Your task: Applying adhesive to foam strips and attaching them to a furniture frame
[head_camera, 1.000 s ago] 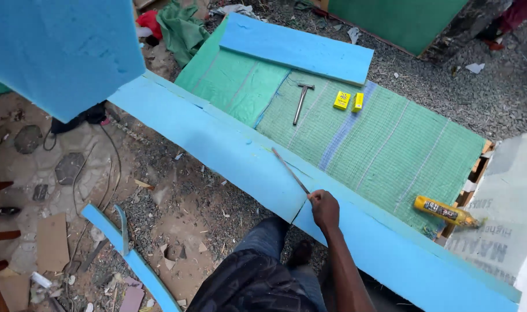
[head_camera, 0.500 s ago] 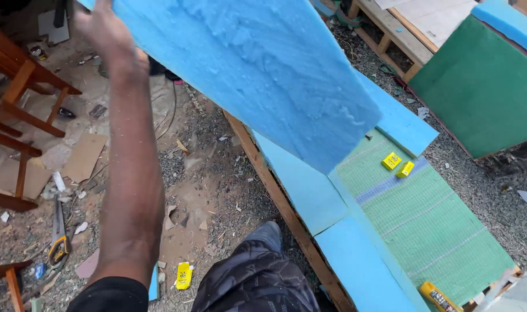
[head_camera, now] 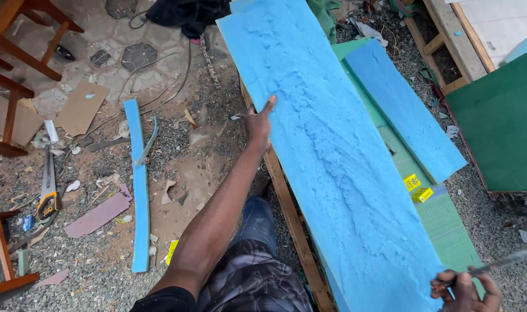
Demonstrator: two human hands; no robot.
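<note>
my left hand (head_camera: 258,122) is spread flat, fingers pressed against the left edge of the long blue foam slab (head_camera: 333,150), which lies lengthwise over the green bench (head_camera: 442,216). my right hand (head_camera: 467,290), at the slab's near end, has its grip pinched around a thin metal blade (head_camera: 506,261) that points off to the right. a narrower blue foam strip (head_camera: 405,110) lies beside the slab, with two small yellow boxes (head_camera: 416,188) near it. a handsaw (head_camera: 48,185) lies on the ground.
</note>
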